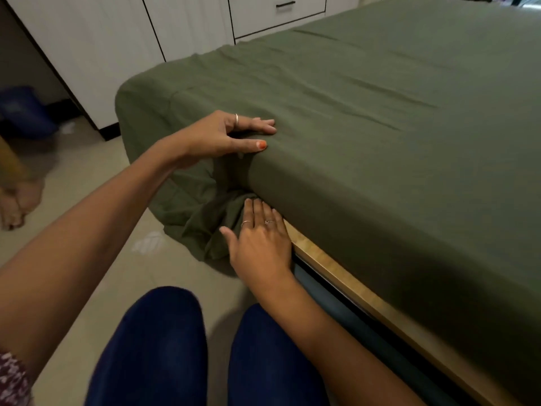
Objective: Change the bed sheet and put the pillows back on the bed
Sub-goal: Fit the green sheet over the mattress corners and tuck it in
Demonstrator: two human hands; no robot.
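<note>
Two hands work one corner of a bed where a green sheet (366,92) covers the mattress, loose cloth bunched down on the tiled floor (87,200). Left hand (225,136) lies flat atop the corner, fingers straight. Right hand (260,238) presses open-fingered against the bunched sheet beside the wooden frame (336,276). White cabinets (117,39) stand behind.

The room is dim and evenly lit, with soft, warm indoor light. The green bed sheet (366,92) is brightest on its top surface; its near side below the edge falls into deep shadow. Left of the sheet, the blue bin (25,111) and a foot (17,206) are smeared with motion blur. Wide-angle distortion bends the white cabinet (96,54) lines behind the sheet.
</note>
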